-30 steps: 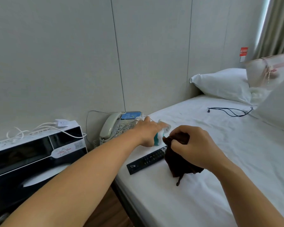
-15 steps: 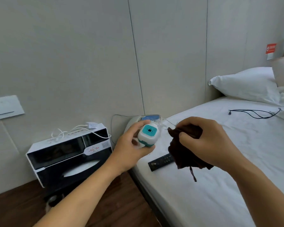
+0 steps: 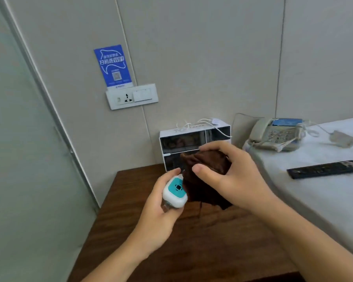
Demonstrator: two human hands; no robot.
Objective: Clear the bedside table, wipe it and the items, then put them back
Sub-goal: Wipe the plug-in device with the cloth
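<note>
Brown cloth (image 3: 206, 178), bunched in my right grip (image 3: 230, 180), now meets white-teal device (image 3: 175, 192), lifted off bed and clasped in left grip (image 3: 161, 212) over wood bench (image 3: 212, 251). Item wipe underway; phone (image 3: 277, 135), remote (image 3: 324, 168) on bed (image 3: 314, 200) pending.
</note>
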